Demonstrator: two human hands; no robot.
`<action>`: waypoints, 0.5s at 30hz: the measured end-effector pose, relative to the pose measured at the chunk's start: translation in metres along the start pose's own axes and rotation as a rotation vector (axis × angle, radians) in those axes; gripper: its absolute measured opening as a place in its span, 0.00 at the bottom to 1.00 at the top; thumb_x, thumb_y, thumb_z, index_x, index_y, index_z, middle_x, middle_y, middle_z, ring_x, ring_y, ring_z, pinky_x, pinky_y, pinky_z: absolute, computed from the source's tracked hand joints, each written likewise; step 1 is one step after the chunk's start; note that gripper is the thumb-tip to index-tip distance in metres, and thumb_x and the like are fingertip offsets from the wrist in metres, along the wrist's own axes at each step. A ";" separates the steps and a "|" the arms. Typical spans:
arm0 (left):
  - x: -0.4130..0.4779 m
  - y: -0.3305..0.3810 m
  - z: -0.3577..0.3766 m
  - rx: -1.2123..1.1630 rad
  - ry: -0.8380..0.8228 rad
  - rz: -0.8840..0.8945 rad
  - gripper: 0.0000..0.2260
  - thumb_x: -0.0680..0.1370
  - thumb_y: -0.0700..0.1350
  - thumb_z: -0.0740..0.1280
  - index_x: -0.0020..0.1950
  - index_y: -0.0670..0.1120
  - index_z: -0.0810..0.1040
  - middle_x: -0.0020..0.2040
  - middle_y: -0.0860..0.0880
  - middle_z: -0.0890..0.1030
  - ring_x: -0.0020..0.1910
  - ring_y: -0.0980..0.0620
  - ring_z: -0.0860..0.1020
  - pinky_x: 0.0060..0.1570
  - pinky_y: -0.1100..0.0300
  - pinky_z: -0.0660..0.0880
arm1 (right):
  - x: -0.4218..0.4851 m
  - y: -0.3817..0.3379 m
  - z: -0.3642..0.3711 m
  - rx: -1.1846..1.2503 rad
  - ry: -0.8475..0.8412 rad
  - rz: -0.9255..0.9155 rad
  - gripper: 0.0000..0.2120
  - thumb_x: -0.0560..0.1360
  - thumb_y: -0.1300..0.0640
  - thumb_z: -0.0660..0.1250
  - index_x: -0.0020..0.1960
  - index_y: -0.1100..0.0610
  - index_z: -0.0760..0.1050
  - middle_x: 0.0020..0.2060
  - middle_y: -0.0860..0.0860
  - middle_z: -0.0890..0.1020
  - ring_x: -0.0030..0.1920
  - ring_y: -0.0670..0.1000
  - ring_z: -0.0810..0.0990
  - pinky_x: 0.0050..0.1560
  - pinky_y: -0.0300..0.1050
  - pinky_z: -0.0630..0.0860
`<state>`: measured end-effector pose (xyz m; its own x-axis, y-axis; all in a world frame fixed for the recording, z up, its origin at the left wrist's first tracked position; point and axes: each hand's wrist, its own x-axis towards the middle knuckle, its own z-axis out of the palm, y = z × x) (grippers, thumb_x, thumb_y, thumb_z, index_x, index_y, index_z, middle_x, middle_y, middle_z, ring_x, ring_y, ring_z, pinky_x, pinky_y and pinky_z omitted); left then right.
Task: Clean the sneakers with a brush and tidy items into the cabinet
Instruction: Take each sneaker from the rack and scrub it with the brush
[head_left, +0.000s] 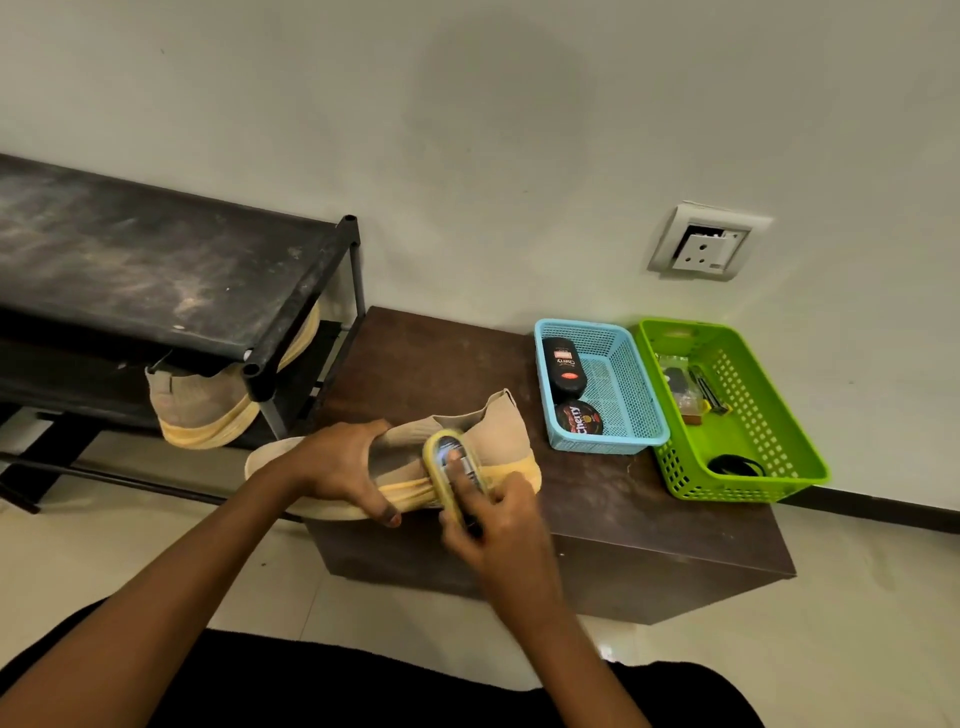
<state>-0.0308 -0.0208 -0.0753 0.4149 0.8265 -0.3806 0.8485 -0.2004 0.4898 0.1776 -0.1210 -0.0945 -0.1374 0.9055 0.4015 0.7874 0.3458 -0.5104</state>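
Head view: brush between right fingers, against sneaker.

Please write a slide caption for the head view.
Left hand holds sneaker on cabinet; right hand holds brush against it.

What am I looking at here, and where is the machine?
There is no machine: a person works with bare hands. The single picture comes from a camera worn on the head, looking down. The left hand grips a beige sneaker lying on a low brown cabinet. The right hand holds a yellow brush against it. Further along the cabinet sit a blue basket with shoe polish and a green basket of small items. A second sneaker sits in the black rack to the left.
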 end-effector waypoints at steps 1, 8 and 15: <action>-0.001 -0.001 0.002 -0.007 0.011 0.005 0.49 0.48 0.68 0.72 0.66 0.52 0.67 0.55 0.55 0.75 0.51 0.56 0.74 0.49 0.61 0.73 | 0.004 0.014 -0.008 0.004 0.046 0.092 0.25 0.71 0.48 0.65 0.67 0.49 0.71 0.38 0.49 0.63 0.36 0.47 0.66 0.37 0.35 0.67; -0.005 -0.007 0.001 -0.075 0.013 0.010 0.46 0.51 0.64 0.77 0.66 0.53 0.67 0.56 0.56 0.75 0.52 0.56 0.74 0.50 0.61 0.73 | 0.004 0.018 -0.024 0.086 0.098 0.186 0.25 0.72 0.49 0.68 0.68 0.49 0.71 0.36 0.46 0.61 0.34 0.43 0.64 0.40 0.28 0.65; -0.008 -0.010 0.003 -0.102 0.035 0.027 0.46 0.49 0.65 0.75 0.64 0.53 0.67 0.56 0.55 0.75 0.53 0.56 0.75 0.53 0.57 0.75 | 0.011 0.053 -0.044 0.043 0.117 0.374 0.25 0.73 0.49 0.69 0.68 0.46 0.68 0.33 0.56 0.69 0.32 0.41 0.66 0.35 0.25 0.63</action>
<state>-0.0419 -0.0264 -0.0793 0.4242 0.8395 -0.3395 0.7984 -0.1698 0.5777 0.2444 -0.1039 -0.0835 0.2252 0.9377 0.2646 0.7437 0.0100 -0.6684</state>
